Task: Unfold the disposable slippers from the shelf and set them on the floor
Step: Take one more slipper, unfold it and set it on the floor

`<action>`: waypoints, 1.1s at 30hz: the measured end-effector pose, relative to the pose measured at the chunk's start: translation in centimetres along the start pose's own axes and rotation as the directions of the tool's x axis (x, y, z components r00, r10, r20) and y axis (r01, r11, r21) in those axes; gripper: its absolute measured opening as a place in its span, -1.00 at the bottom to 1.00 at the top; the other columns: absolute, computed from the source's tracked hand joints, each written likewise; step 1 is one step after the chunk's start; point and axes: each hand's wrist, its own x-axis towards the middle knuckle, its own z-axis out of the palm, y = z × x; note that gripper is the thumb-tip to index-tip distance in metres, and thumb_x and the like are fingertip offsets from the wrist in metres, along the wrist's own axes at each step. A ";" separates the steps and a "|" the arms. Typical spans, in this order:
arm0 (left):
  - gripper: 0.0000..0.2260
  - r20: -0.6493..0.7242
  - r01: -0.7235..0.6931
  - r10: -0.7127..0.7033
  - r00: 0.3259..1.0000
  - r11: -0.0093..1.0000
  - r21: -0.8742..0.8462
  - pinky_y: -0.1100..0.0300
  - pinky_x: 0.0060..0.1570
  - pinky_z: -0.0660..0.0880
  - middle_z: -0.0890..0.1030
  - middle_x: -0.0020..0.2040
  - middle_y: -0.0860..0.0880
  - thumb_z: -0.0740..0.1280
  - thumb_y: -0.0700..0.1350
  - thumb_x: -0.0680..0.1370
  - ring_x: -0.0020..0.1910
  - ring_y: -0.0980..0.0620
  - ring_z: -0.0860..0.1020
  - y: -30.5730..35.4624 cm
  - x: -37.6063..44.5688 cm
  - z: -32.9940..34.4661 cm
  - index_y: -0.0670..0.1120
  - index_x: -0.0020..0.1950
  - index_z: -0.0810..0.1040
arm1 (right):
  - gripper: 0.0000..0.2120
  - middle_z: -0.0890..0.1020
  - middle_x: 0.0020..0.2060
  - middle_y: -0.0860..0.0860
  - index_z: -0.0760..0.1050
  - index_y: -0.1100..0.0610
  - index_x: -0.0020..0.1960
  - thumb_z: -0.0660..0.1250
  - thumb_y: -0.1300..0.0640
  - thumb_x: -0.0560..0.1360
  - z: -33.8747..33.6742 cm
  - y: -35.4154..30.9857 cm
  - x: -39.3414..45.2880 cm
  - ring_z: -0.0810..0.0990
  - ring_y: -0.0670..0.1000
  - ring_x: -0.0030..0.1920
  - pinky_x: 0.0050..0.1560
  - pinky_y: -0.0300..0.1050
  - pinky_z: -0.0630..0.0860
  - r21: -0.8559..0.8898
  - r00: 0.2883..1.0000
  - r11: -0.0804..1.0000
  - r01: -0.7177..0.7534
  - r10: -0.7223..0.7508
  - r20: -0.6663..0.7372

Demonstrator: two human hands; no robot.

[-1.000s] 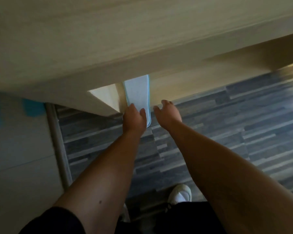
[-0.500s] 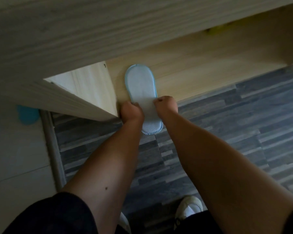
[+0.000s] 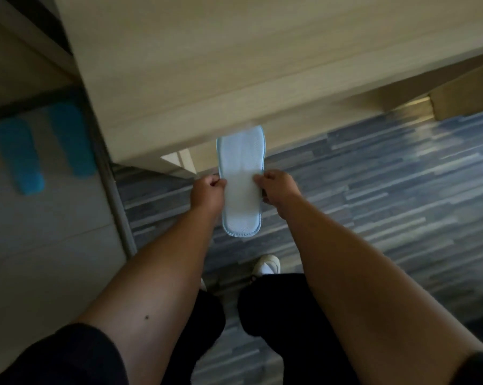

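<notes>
Both hands now hold the slipper (image 3: pixel 240 184) in the air at the centre of the frame, where half a second ago it lay flat on the lower shelf with the hands just closing on its sides. Left hand (image 3: pixel 208 190) pinches its left edge and right hand (image 3: pixel 276 190) pinches its right edge, fingers (image 3: pixel 258 179) curled onto the fabric at mid-length. Its far end overlaps the front lip of the shelf (image 3: pixel 179 107) in the picture, while its near, rounded end hangs over the striped floor (image 3: pixel 373 190), above the person's white shoe (image 3: pixel 266 264). It looks flat, the upper not opened. So the lift off the shelf seems done; spreading it open and laying it on the floor remain
</notes>
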 end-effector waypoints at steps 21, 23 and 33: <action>-0.92 -0.007 0.100 -0.103 0.995 0.980 -0.172 -0.02 -0.02 0.58 0.61 -0.19 -0.09 0.32 -0.13 0.54 -0.19 -0.05 0.54 4.8 -25.1 -18.3 -0.10 -0.06 0.60 | -0.79 0.37 -0.50 0.07 0.49 0.18 -0.29 0.39 0.26 0.51 0.0 -9.1 -25.7 0.31 -0.06 -0.59 -0.58 -0.29 0.33 -0.005 0.977 0.997 -0.077 0.076 0.201; -0.91 -0.039 0.103 -0.112 0.993 0.977 -0.184 0.04 -0.10 0.54 0.58 -0.24 -0.07 0.31 -0.13 0.55 -0.22 -0.04 0.53 3.1 -25.8 -20.8 -0.09 -0.10 0.59 | -0.81 0.41 -0.50 0.05 0.51 0.16 -0.27 0.39 0.24 0.51 2.5 -9.7 -26.9 0.35 -0.06 -0.56 -0.56 -0.27 0.36 -0.072 0.970 0.997 -0.036 0.052 0.236; -0.83 -0.211 0.094 -0.168 0.963 0.941 -0.324 0.07 -0.15 0.50 0.61 -0.27 -0.14 0.33 -0.08 0.54 -0.25 -0.07 0.53 -4.4 -25.2 -35.3 -0.12 -0.21 0.58 | -0.86 0.56 -0.40 0.09 0.60 0.15 -0.22 0.40 0.18 0.51 18.4 -15.0 -31.9 0.45 0.04 -0.42 -0.36 -0.13 0.42 -0.314 0.925 0.922 0.227 -0.103 0.366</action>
